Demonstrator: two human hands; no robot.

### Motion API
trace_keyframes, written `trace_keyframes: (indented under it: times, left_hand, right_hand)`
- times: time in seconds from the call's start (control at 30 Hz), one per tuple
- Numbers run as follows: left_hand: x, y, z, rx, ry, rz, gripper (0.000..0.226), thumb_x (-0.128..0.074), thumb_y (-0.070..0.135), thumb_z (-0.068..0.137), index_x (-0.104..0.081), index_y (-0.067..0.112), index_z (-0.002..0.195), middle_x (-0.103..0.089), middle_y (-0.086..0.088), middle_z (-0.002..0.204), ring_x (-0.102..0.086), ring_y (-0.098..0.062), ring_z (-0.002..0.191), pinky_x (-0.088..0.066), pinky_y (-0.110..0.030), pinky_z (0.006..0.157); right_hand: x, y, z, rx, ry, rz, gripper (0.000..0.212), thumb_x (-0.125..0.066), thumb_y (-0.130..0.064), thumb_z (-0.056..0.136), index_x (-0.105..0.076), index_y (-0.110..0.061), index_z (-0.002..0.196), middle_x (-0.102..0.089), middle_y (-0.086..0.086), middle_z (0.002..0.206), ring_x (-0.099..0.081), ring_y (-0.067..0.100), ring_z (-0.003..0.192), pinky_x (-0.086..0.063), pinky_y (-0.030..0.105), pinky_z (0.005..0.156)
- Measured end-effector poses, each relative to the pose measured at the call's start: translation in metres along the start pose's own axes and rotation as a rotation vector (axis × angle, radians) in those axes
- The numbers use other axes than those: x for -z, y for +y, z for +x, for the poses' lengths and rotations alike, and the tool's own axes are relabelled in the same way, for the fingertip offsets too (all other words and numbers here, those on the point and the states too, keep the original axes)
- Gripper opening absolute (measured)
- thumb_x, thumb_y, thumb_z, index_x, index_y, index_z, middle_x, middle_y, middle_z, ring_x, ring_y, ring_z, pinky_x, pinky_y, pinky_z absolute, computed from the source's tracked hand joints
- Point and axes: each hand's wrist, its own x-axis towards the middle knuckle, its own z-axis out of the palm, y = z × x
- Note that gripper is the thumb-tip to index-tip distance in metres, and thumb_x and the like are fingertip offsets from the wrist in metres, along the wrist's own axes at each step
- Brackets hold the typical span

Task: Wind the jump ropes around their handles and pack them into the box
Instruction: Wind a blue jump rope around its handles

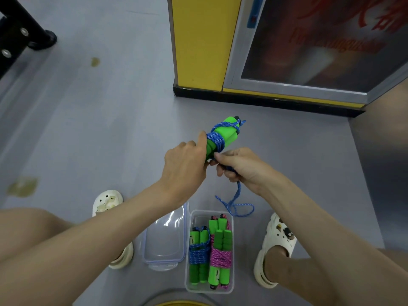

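My left hand [186,161] grips a pair of green jump-rope handles [223,134] held side by side, with blue rope [215,140] wound several turns around them. My right hand [239,166] pinches the loose blue rope just below the handles. The free end of the rope [237,206] hangs from that hand down to the floor in a small loop. Below, a clear plastic box [191,283] stands on the floor. Inside it lie a wound blue rope bundle [199,255] and a wound pink rope bundle [220,257], both on green handles.
The box's clear lid [165,239] lies on the floor just left of it. My feet in white clogs [276,246] flank the box and lid. A yellow cabinet [198,43] with a glass door stands ahead. A black metal frame [19,34] is at the far left.
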Motion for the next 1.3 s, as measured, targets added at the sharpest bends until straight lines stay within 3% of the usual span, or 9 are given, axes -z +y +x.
trace_keyframes:
  times: [0.2,0.33,0.43,0.53,0.7,0.87,1.03,1.17,1.3]
  left_hand:
    - [-0.011,0.002,-0.006,-0.126,0.023,-0.256,0.075,-0.062,0.014,0.084,-0.024,0.012,0.149,-0.055,-0.007,0.128,-0.056,-0.026,0.106,-0.034,-0.029,0.063]
    - [-0.014,0.005,-0.007,-0.168,-0.103,-0.407,0.084,-0.062,0.025,0.084,-0.013,0.021,0.152,-0.039,-0.003,0.143,-0.042,-0.021,0.123,-0.045,-0.029,0.08]
    - [-0.011,0.003,0.003,-0.097,-0.213,-0.655,0.076,-0.063,0.024,0.081,-0.029,0.028,0.147,-0.045,-0.003,0.135,-0.045,-0.018,0.117,-0.048,-0.035,0.086]
    - [0.004,0.001,0.013,0.05,-0.261,-1.083,0.043,-0.066,0.015,0.084,-0.052,0.026,0.124,-0.057,0.002,0.113,-0.056,-0.001,0.099,-0.048,-0.019,0.079]
    - [0.014,-0.016,0.02,0.386,-0.479,-1.265,0.055,-0.074,0.033,0.08,-0.051,0.024,0.129,-0.06,0.0,0.118,-0.061,-0.014,0.101,-0.051,-0.028,0.083]
    - [0.02,-0.024,0.017,0.363,-0.781,-1.452,0.054,-0.072,0.035,0.071,-0.059,0.02,0.12,-0.071,-0.008,0.11,-0.069,-0.026,0.098,-0.053,-0.038,0.09]
    - [0.02,-0.023,0.021,0.442,-0.715,-1.443,0.044,-0.075,0.021,0.076,-0.061,0.017,0.117,-0.074,-0.007,0.097,-0.072,-0.029,0.083,-0.058,-0.03,0.068]
    - [0.017,-0.022,0.023,0.461,-0.595,-1.346,0.042,-0.078,0.014,0.075,-0.062,0.02,0.114,-0.074,-0.006,0.094,-0.071,-0.023,0.077,-0.057,-0.029,0.064]
    - [0.013,-0.019,0.02,0.406,-0.439,-1.186,0.041,-0.08,0.014,0.073,-0.062,0.024,0.108,-0.069,0.001,0.087,-0.066,-0.016,0.075,-0.056,-0.023,0.061]
  right_hand:
    - [0.001,0.0,0.001,0.0,0.034,0.093,0.055,-0.057,-0.058,0.082,-0.06,-0.004,0.086,-0.057,0.007,0.062,-0.035,0.009,0.042,-0.028,0.02,0.044]
    - [0.003,0.004,0.004,0.002,0.109,0.121,0.05,-0.056,-0.056,0.085,-0.056,-0.006,0.082,-0.054,0.009,0.063,-0.032,0.009,0.041,-0.027,0.02,0.042]
    - [0.007,0.006,0.005,0.012,0.106,0.195,0.041,-0.058,-0.048,0.088,-0.057,-0.007,0.085,-0.051,0.006,0.061,-0.031,0.008,0.041,-0.026,0.019,0.041]
    - [0.012,0.004,0.004,0.028,0.064,0.199,0.032,-0.058,-0.041,0.09,-0.06,-0.01,0.082,-0.049,0.004,0.06,-0.031,0.008,0.044,-0.026,0.019,0.044]
    - [0.014,0.002,0.0,0.074,-0.082,0.259,0.032,-0.051,-0.039,0.092,-0.059,-0.009,0.097,-0.051,0.004,0.063,-0.032,0.009,0.049,-0.027,0.019,0.047]
    - [0.015,0.004,0.0,0.124,-0.145,0.258,0.048,-0.052,-0.05,0.08,-0.06,-0.007,0.098,-0.051,0.003,0.065,-0.035,0.009,0.05,-0.032,0.019,0.049]
    - [0.015,0.004,0.001,0.089,-0.083,0.219,0.039,-0.05,-0.044,0.091,-0.062,-0.007,0.089,-0.052,0.004,0.061,-0.031,0.008,0.044,-0.03,0.02,0.046]
    - [0.013,0.005,0.001,0.057,0.04,0.042,0.051,-0.048,-0.047,0.093,-0.064,0.001,0.093,-0.051,0.004,0.057,-0.03,0.007,0.038,-0.029,0.019,0.043]
    - [0.009,0.006,0.0,0.007,0.082,-0.029,0.048,-0.047,-0.044,0.095,-0.066,-0.002,0.087,-0.049,0.002,0.052,-0.031,0.007,0.038,-0.028,0.019,0.043]
